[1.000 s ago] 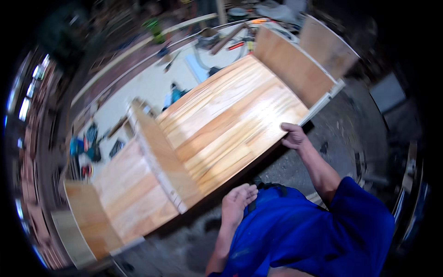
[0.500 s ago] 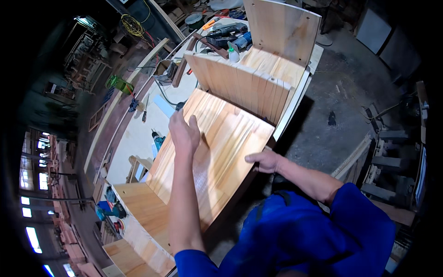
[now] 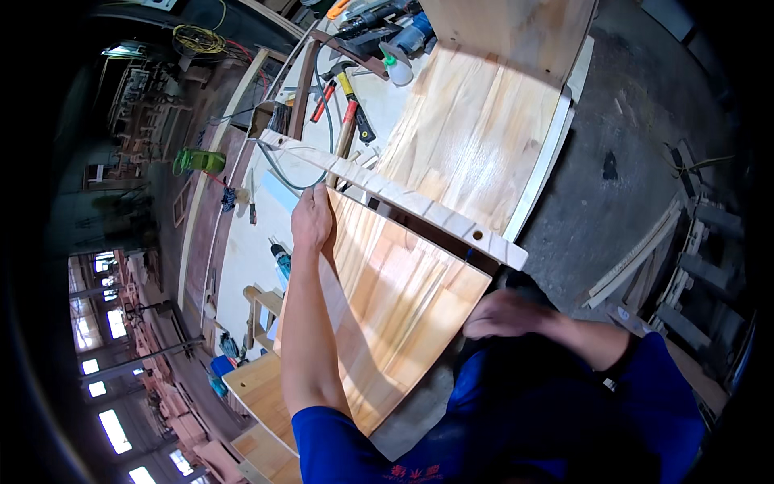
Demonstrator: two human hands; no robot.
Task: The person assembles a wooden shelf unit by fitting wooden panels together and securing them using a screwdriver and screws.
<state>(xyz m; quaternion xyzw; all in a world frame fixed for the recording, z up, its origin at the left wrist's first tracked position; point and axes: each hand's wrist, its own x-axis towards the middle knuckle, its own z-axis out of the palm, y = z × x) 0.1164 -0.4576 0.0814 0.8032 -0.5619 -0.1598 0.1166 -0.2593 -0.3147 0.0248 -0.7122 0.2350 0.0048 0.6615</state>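
Your left hand (image 3: 313, 219) grasps the far left corner of the laminated wooden panel (image 3: 395, 298), fingers bent over the edge, tips hidden. Your right hand (image 3: 508, 315) is motion-blurred, just beside the panel's near right corner; fingers look curled, but you cannot tell from this view whether they touch the wood. Panel lies slantwise in front of you, its far end close to a narrow divider board (image 3: 395, 195) seen along its top edge; a dark gap shows between them towards the right. Round hole near each end of the divider. Beyond it: a wide laminated board (image 3: 476, 129), with an upright end board (image 3: 516, 32) at its far side. On the pale worktop (image 3: 242, 250): a teal drill (image 3: 281, 260) left of the panel; farther off, a green-tipped squeeze bottle (image 3: 397, 71) near a blue power tool (image 3: 413, 34).
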